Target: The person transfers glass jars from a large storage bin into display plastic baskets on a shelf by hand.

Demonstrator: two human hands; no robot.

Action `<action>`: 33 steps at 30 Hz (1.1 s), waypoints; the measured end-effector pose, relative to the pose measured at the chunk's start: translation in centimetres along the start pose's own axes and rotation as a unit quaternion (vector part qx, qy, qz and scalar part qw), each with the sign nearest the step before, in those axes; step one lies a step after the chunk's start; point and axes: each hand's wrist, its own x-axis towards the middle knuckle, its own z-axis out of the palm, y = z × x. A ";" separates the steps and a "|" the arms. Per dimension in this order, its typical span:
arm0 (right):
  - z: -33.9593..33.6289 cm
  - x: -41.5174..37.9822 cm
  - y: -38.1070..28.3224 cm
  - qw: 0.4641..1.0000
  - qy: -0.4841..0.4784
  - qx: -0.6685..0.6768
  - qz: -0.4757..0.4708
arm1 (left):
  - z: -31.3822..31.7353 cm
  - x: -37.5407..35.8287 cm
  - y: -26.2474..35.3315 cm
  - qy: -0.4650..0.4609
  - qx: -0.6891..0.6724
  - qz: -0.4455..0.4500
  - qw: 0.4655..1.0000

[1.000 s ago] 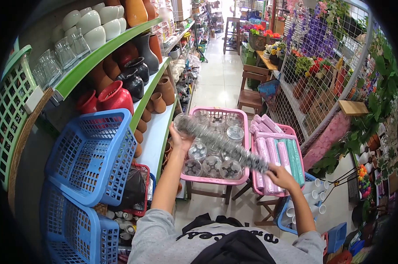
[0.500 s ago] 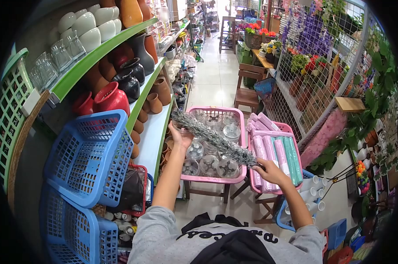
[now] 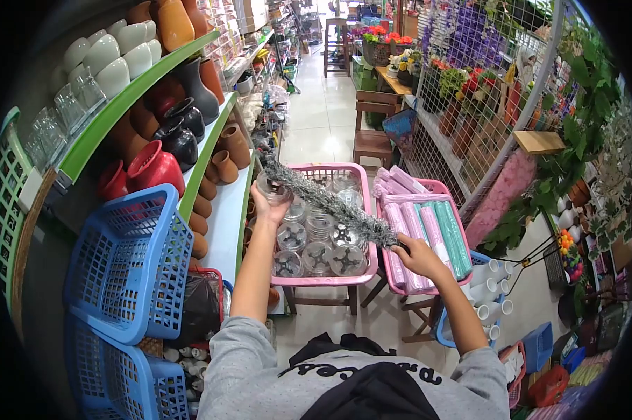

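A fuzzy grey duster (image 3: 326, 199) slants across the pink basket (image 3: 324, 281) in front of me. My right hand (image 3: 422, 256) is closed around its dark handle, at the lower right end. My left hand (image 3: 270, 210) grips a round clear plastic container (image 3: 272, 186) at the basket's left side, and the duster's far end lies over or against that container. Several similar clear containers (image 3: 318, 257) with dark cross-shaped marks fill the basket, partly hidden under the duster.
Right of it, another pink basket (image 3: 467, 241) holds pink and green wrapped rolls (image 3: 450, 238). Shelves on the left carry clay pots (image 3: 225, 166), red vases (image 3: 155, 168) and white bowls (image 3: 113, 77). Blue baskets (image 3: 130, 262) stand at the near left. A wooden chair (image 3: 373, 143) stands ahead.
The view has shifted, so the scene sits further left. The container in my left hand shows more fully beneath the duster's far end. Both hands keep their hold.
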 end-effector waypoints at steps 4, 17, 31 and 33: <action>-0.2 -0.5 0.7 0.993 0.043 0.071 -0.079 | -0.5 0.4 0.0 -0.051 -0.007 -0.002 0.999; -3.0 0.9 0.1 1.000 -0.004 0.015 -0.001 | 0.7 -2.4 0.9 -0.021 0.051 -0.028 0.998; -3.9 1.6 0.9 0.995 0.041 -0.063 -0.067 | -1.9 -2.9 1.8 -0.039 0.038 0.009 0.998; -3.0 1.5 1.8 0.998 0.034 0.003 -0.047 | -3.7 -2.2 2.1 -0.026 0.008 0.007 1.000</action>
